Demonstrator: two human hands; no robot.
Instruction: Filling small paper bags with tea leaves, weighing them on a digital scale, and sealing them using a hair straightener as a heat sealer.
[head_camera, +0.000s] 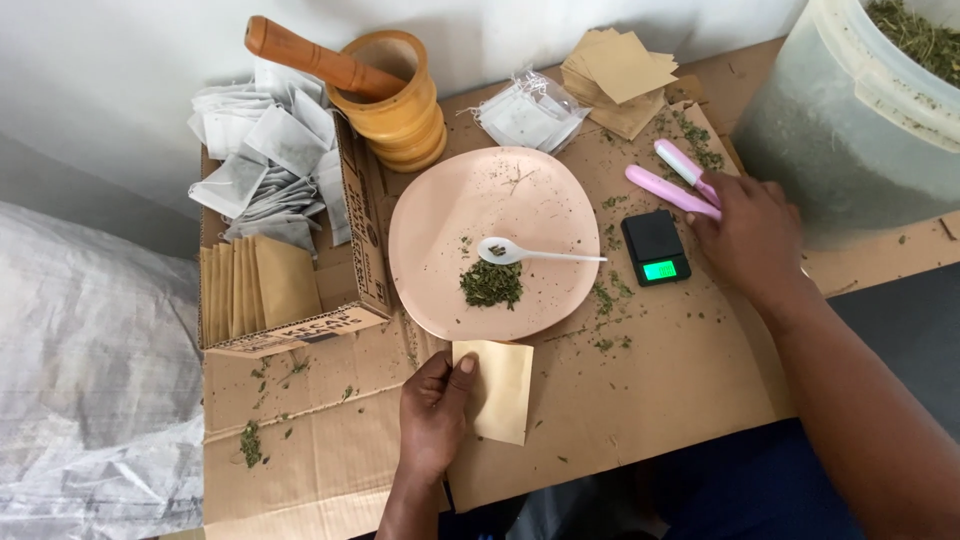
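My left hand (432, 412) pinches a small tan paper envelope (500, 388) by its left edge, just in front of the pink plate (440, 215). A small heap of dried green herb (491, 284) lies on the plate, with a white plastic spoon (530, 254) beside it. My right hand (748, 240) rests on the cardboard to the right and grips the handle end of a pink hand-held sealer (672, 182). A small black pocket scale (655, 246) with a lit green display sits between the plate and my right hand.
A wooden mortar (402, 112) with pestle (310, 57) stands behind the plate. A cardboard box (345, 262) on the left holds white sachets (265, 160) and tan envelopes (258, 285). More envelopes (620, 80), a clear bag of sachets (530, 115) and a large herb-filled tub (850, 120) stand behind.
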